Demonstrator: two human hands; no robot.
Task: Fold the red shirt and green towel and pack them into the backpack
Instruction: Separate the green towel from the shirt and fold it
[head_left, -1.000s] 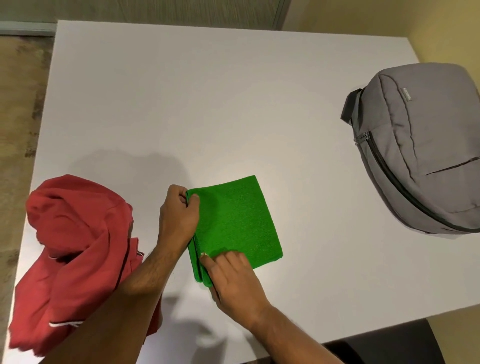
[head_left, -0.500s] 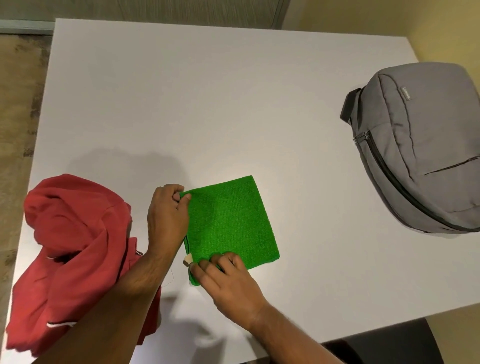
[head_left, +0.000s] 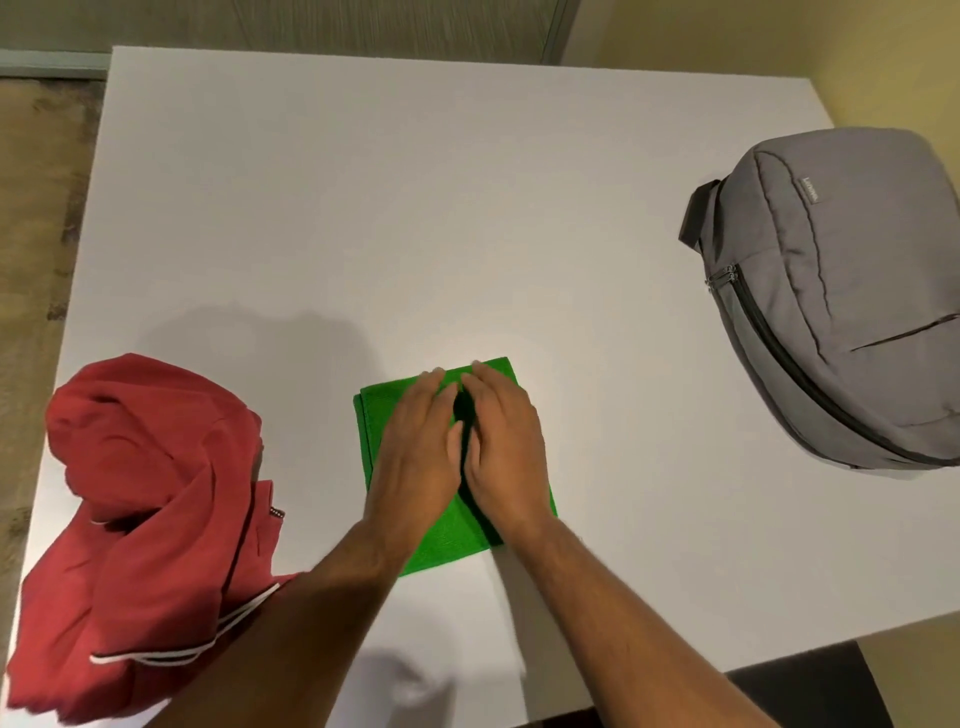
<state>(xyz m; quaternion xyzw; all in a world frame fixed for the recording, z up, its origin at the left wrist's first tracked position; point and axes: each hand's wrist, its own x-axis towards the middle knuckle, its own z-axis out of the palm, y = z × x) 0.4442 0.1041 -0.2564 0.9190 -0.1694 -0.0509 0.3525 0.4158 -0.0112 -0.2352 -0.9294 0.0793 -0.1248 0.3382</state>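
1. A folded green terry towel (head_left: 387, 415) lay flat on the white bench (head_left: 415, 218), near its front edge, and serves here as the landmark.
2. The left hand (head_left: 421, 447) lay palm down on the towel's left half, fingers straight and together, pressing the cloth and gripping nothing.
3. The right hand (head_left: 501, 441) lay flat on the towel's right half, just beside the left hand, its fingers also straight, pressing down and holding nothing.
4. A crumpled red fabric shirt (head_left: 150, 525) with white trim lay unfolded in a heap to the left of the towel, apart from it, at the bench's left edge.
5. A grey fabric backpack (head_left: 841, 306) with a dark zip lay well to the right of the towel, a little farther back, at the bench's right edge.
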